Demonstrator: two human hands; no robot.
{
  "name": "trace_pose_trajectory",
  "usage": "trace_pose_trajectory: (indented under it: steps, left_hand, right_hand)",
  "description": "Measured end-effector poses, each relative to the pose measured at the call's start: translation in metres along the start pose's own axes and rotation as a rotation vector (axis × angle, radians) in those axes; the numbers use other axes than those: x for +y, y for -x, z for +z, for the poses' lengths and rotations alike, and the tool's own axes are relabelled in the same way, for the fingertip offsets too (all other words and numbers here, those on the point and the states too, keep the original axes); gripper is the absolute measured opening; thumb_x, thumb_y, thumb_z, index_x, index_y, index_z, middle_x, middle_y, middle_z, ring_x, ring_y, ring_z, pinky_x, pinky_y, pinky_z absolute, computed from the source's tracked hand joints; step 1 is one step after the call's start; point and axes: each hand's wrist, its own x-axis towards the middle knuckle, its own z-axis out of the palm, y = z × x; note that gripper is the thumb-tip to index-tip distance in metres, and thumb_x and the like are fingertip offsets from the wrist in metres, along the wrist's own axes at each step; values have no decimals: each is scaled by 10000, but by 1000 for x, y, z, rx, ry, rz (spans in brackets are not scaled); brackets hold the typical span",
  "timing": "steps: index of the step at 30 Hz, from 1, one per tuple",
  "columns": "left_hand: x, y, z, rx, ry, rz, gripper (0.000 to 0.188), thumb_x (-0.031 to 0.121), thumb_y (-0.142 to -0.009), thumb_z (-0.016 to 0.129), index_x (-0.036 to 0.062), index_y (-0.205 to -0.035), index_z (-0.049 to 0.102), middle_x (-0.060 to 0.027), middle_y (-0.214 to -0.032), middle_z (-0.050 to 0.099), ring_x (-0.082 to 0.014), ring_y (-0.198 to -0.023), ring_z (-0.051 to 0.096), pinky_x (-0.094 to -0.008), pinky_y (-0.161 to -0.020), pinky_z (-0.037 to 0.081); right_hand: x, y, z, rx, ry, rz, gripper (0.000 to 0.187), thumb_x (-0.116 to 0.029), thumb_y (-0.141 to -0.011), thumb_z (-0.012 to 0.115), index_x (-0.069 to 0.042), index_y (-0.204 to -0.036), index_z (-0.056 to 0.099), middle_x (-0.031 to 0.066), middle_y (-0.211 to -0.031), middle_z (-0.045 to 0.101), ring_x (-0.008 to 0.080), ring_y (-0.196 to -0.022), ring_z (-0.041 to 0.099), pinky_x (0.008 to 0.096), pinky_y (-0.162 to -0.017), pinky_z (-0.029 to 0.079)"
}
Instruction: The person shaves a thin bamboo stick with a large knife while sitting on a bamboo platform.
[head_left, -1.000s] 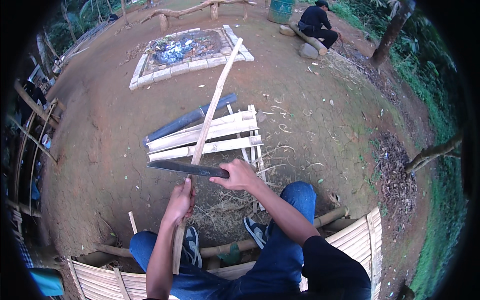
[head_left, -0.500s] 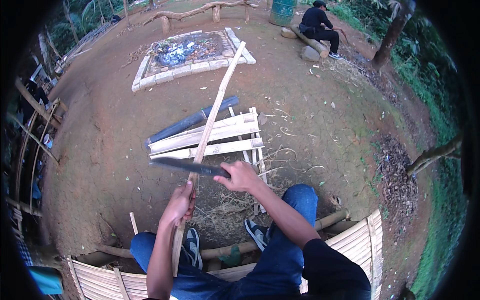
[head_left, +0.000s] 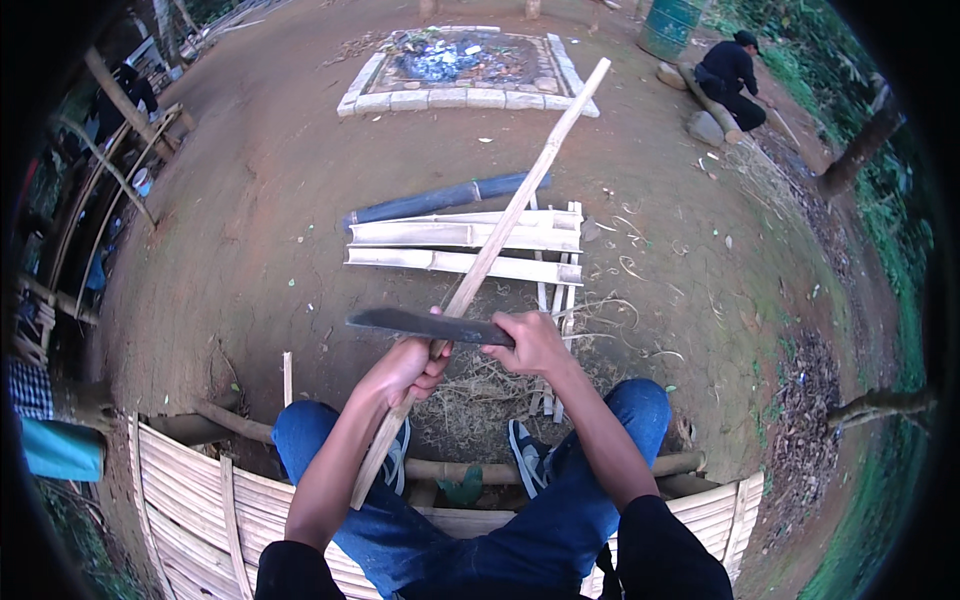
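A long, pale bamboo strip slants from above my left thigh up toward the stone-edged fire pit. My left hand is closed around its lower part. In my right hand is the dark handle of a machete, whose blade points left and crosses the strip just above my left hand. Whether the edge bites into the wood cannot be made out. Beyond the blade, split bamboo halves and a dark, whole bamboo pole lie on the ground. Thin curled shavings are scattered to their right.
I sit on a bamboo-slat bench. Ahead is a fire pit with ash. At the far right, a person in dark clothes sits on a log near a green barrel. Dry leaves lie in a strip at right.
The machete has come down the strip closer to my left hand. The view has shifted, so the surroundings sit farther right. The distant person now leans farther forward.
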Motion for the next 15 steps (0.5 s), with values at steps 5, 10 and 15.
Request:
trace_pose_trajectory:
  steps: [5,10,15]
  left_hand:
    - [8,-3,2,21,27,11,504,553,-936,206,123,-746,388,68,-479,226,-41,-350,162,-220,-315,130]
    - [25,7,6,-32,165,62,470,522,-944,244,130,-722,378,76,-459,208,-37,-324,147,-215,-287,118]
    - [33,15,-4,-46,243,76,435,490,-940,315,126,-710,380,79,-439,181,-34,-304,126,-213,-269,110]
  right_hand:
    - [3,-7,2,21,14,49,398,-463,-707,657,-74,-755,588,121,-572,583,322,-547,602,421,-491,469]
    - [27,-5,-5,129,29,148,359,-441,-722,657,-87,-769,614,98,-516,552,286,-477,582,391,-473,471]
    - [2,-7,-12,-23,-45,263,434,-491,-796,573,-59,-759,606,85,-492,537,253,-447,556,402,-495,477]
